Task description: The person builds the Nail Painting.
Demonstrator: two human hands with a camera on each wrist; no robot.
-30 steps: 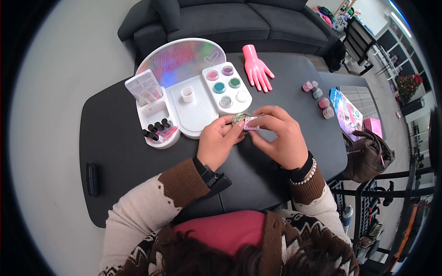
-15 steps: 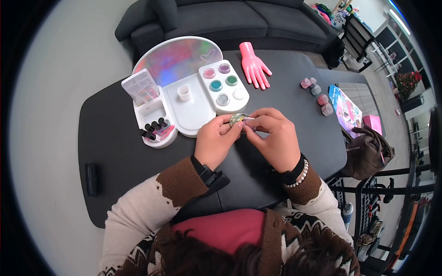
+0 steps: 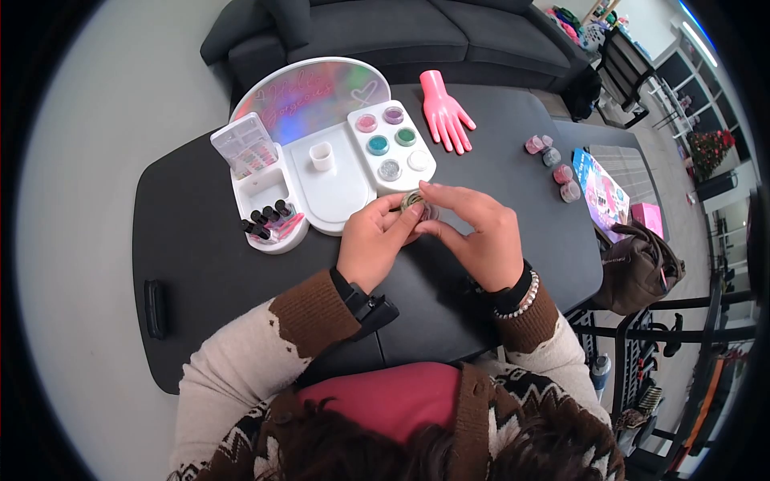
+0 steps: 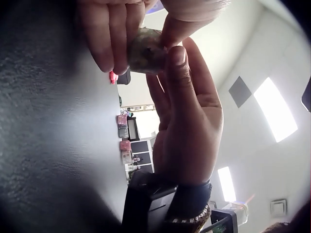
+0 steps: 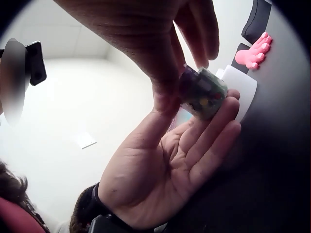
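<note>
Between both hands is a small round, roll-like piece (image 5: 205,92), greenish and dark purple with coloured dots. My left hand (image 3: 373,244) holds it from the left, thumb on its near face and fingers along its far side. From the right, my right hand (image 3: 481,236) grips its edge with thumb and index finger arched around it. In the left wrist view the roll-like piece (image 4: 146,51) is partly covered by fingers. Both hands are held over the near side of the white nail-art station (image 3: 333,192).
The station carries pots of coloured glitter (image 3: 378,144), dark-capped bottles (image 3: 269,218) and a small white cup (image 3: 321,156). A pink model hand (image 3: 445,112) lies behind. Small jars (image 3: 563,175), a printed box (image 3: 600,192) and a brown bag (image 3: 638,268) are at right; a dark case (image 3: 155,309) at left.
The pink dotted strip visible at the roll-like piece earlier is now out of sight. My right fingers have shifted from pinching that strip to arching around the piece; the left hand keeps its hold.
</note>
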